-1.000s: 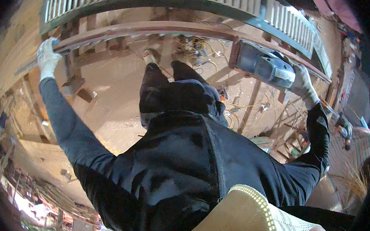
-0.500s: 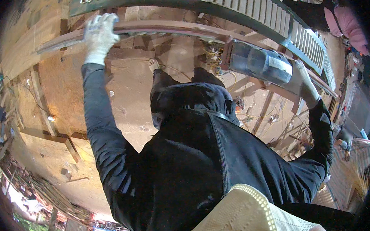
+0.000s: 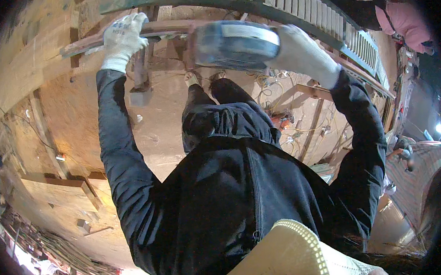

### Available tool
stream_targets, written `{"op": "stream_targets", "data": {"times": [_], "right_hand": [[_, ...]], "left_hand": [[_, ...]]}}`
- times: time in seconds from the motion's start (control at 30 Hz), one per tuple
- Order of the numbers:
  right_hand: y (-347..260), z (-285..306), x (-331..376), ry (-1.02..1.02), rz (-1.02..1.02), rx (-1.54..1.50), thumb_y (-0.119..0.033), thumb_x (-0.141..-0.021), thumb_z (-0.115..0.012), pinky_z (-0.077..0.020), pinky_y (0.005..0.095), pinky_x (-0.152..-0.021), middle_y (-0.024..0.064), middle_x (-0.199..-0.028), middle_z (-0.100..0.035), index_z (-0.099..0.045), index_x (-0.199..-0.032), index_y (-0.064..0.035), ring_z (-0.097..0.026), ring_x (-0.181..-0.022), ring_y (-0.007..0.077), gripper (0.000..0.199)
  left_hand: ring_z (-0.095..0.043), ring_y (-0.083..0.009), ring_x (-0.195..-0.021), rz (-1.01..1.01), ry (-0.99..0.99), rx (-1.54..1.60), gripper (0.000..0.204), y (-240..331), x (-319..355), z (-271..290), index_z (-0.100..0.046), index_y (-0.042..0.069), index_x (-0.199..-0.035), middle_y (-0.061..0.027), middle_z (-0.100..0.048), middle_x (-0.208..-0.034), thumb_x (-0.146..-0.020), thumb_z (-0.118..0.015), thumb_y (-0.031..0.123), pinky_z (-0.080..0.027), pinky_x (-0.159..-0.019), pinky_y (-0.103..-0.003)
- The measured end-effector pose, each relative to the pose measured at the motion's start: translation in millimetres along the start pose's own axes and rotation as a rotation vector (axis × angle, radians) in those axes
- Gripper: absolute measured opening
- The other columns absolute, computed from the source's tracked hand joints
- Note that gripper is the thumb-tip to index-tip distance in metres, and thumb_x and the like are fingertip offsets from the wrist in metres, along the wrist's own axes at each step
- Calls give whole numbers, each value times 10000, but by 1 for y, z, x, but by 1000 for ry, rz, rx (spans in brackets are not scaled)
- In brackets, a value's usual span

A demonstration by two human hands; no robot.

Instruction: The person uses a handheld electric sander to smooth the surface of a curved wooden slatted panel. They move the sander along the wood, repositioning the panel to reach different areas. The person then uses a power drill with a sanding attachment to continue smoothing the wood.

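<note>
A long reddish-brown wooden rail (image 3: 174, 25) runs across in front of me. My left hand (image 3: 124, 34), in a white work glove, is closed over the rail near its left end. In my right hand (image 3: 304, 55), also gloved, is the right end of a dark blue plastic container (image 3: 237, 52) with a pale band. The container lies across the rail at about its middle and is blurred by motion. It hides part of the rail, and its exact kind is unclear. Most of my right fingers are behind it.
A green slatted wooden frame (image 3: 300, 1) stretches along just beyond the rail. Cables (image 3: 273, 85) lie tangled on the dirt floor below the container. At the far right is another person in a pink top (image 3: 404, 20). Planks (image 3: 55, 185) lie on the left.
My right hand has swept the dark blue container leftward along the rail, from near its right end to about the middle. My left hand stays closed at the left end.
</note>
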State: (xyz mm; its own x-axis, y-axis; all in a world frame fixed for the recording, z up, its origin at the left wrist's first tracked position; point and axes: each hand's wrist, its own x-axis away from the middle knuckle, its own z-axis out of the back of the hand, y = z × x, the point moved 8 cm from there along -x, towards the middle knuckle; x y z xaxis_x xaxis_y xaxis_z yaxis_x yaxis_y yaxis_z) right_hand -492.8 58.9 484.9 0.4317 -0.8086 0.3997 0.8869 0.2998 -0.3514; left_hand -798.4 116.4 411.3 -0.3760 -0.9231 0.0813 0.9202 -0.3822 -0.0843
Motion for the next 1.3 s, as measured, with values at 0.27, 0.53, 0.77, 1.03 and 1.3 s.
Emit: {"op": "stream_targets", "data": {"times": [0.27,0.53,0.77,1.03,1.3], "right_hand": [[15,-20,4,47,-65,-21,-265,-614,-758,-529,418,-742,238,-840,-667,-670,-944,23,-664,-808,371,446],[150,-44,152,156,-421,-330,-128,-672,-794,-533,337,-656,100,-811,-704,-671,-1003,37,-655,-692,165,390],[207,-80,210,501,-635,-835,-185,-743,-738,-429,260,-506,29,-683,-641,-691,-899,11,-558,-539,104,254],[149,-72,105,481,-485,-871,-272,-768,-719,-463,275,-609,36,-768,-629,-661,-1018,-1,-564,-656,107,373],[-14,-77,-22,362,-405,-628,-228,-694,-700,-516,346,-572,136,-702,-680,-686,-828,27,-663,-605,218,288]], "left_hand": [[-612,-238,-1067,-30,94,8,567,-19,3,-27,-582,193,-1105,-23,-644,-1132,-594,-818,264,-497,-902,-383],[-570,-257,-1152,27,55,-22,628,-32,18,-41,-567,169,-1157,-42,-612,-1225,-598,-827,286,-468,-959,-386],[-527,-248,-1212,80,-60,-100,656,-81,37,-39,-568,183,-1212,-31,-593,-1268,-624,-829,307,-414,-1032,-387],[-550,-244,-1142,200,161,-73,650,-186,75,-34,-608,211,-1171,-26,-626,-1166,-554,-807,166,-444,-978,-392],[-553,-301,-1141,150,431,1221,986,-218,90,-118,-363,82,-1390,-123,-471,-1348,-554,-886,63,-498,-964,-429]]}}
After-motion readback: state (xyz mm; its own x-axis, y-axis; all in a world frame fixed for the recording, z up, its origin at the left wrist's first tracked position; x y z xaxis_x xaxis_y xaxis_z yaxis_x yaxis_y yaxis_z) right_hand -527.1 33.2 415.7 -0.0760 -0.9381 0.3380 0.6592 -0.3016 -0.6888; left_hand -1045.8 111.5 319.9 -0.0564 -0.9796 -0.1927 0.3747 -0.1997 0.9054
